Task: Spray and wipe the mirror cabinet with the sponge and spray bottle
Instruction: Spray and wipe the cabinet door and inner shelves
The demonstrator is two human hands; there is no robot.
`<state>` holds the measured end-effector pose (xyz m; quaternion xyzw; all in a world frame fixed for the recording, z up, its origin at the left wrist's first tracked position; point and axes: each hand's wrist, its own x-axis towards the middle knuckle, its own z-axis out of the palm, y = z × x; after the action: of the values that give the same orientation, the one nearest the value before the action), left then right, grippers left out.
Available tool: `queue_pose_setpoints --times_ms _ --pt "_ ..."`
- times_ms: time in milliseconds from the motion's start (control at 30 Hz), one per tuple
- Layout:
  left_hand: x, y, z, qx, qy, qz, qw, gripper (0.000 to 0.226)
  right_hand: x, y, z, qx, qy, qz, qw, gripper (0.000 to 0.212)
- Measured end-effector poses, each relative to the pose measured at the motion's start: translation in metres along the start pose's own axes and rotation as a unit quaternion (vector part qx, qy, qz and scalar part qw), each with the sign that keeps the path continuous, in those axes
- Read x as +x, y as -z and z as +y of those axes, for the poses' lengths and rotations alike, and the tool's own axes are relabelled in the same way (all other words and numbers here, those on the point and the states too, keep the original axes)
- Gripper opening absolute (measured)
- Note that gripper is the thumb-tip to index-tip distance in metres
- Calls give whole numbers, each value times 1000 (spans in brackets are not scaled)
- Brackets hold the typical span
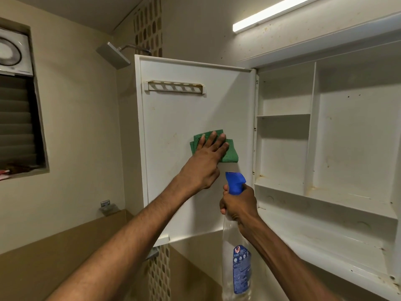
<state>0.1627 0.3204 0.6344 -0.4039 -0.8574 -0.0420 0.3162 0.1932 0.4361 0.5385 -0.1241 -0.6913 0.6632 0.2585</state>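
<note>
- left hand [206, 157] is flat, fingers straight and spread a bit, pressing a folded green sponge cloth [230, 154] against the inside of the open white cabinet door [173, 131], roughly mid-height and toward the hinge side
- right hand [238, 205] is wrapped around the neck of a clear plastic spray bottle with a blue trigger head and blue label [236, 242], held upright just below the sponge, nozzle facing the door; can't tell if a finger is actually on the trigger
- door is swung out to the left, with a slotted white holder strip [175, 86] near its top
- the white mirror cabinet body [325, 148] sits to the right, open, with a tall divider, a small shelf on the left side and yellowish stains along the bottom ledges
- further out: a lit tube light [273, 14] above the cabinet, a square metal shower head [114, 55] behind the door, a louvred window [17, 118] and round exhaust fan [9, 52] on the left wall
</note>
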Motion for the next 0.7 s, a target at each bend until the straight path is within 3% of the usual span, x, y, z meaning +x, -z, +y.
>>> queue_pose_setpoints --times_ms 267,433,700 --pt "-23 -37 10 -48 -1 11 999 79 -15 1 32 -40 -39 28 998 13" --pt "-34 -54 17 -49 14 2 999 81 -35 4 60 -51 -55 -5 997 25" --pt "-56 -78 28 -63 24 -15 998 81 -49 10 92 6 -127 27 992 33"
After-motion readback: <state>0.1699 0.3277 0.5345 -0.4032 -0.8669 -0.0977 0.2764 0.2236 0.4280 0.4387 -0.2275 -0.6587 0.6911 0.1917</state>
